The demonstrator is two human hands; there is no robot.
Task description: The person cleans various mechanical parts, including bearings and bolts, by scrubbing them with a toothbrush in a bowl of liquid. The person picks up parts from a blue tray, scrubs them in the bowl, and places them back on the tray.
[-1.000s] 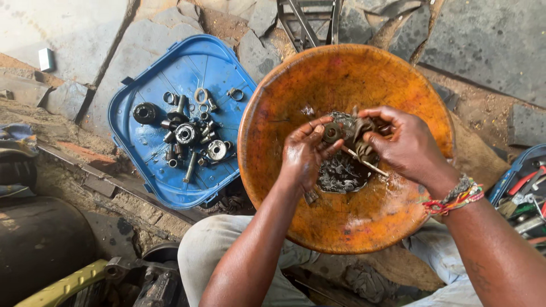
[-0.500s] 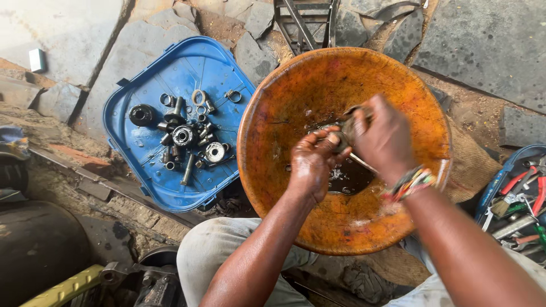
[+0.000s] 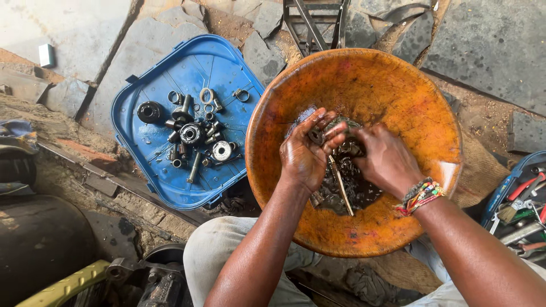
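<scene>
A big round orange basin [image 3: 392, 85] rests over my lap, with dark oily liquid and greasy metal parts [image 3: 341, 190] pooled at its middle. My left hand [image 3: 304, 153] is closed around a small dark metal part [image 3: 316, 135] above that pool. My right hand [image 3: 387, 159], wearing a beaded bracelet, presses against the same part from the right; what its fingers hold is hidden. A thin stick-like tool [image 3: 341, 185] lies in the liquid below the hands.
A blue plastic lid [image 3: 148, 148] lies on the stone ground at left, carrying several bearings, rings and bolts [image 3: 193, 136]. A blue tray of hand tools [image 3: 520, 204] sits at the right edge. A metal frame [image 3: 315, 20] stands behind the basin. Dark machinery [image 3: 34, 244] fills the lower left.
Both hands have shifted left and lower inside the basin, working together on the small part. The view has drifted slightly, and the blue lid looks unchanged.
</scene>
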